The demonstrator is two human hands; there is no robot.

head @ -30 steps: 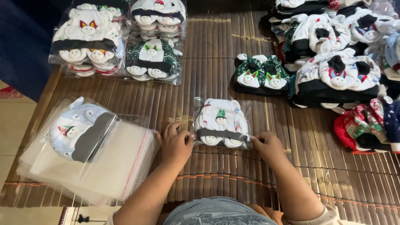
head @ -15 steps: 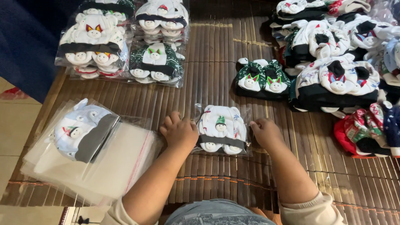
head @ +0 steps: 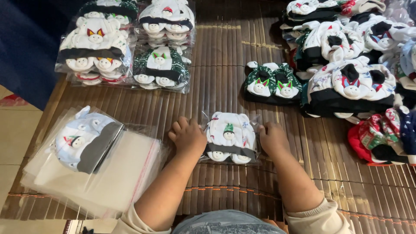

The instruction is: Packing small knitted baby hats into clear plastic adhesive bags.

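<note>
Two bare hands rest on a slatted bamboo mat [head: 225,86], seen from above by the person's own head camera. Between them lies a small clear plastic bag holding a white baby set [head: 230,138] with little animal faces and a dark band across it. The bagged set sits at the middle of the view, just in front of the person.

The left hand [head: 188,138] is curled loosely and presses against the left edge of the bag. The right hand [head: 272,138] is curled the same way against the right edge. Each hand's grip is narrow, with fingers bent inward and touching the plastic; neither one lifts the bag off the mat.

To the left lies a stack of empty clear bags [head: 102,173], with a pale blue baby set [head: 82,141] lying on top of it. At the upper left are several bagged sets in piles [head: 125,47], white and dark green. Beyond the hands sits an unbagged dark green pair [head: 272,84]. At the right, a heap of loose sets [head: 351,69] in white, black, red and navy reaches to the picture's edge.
</note>
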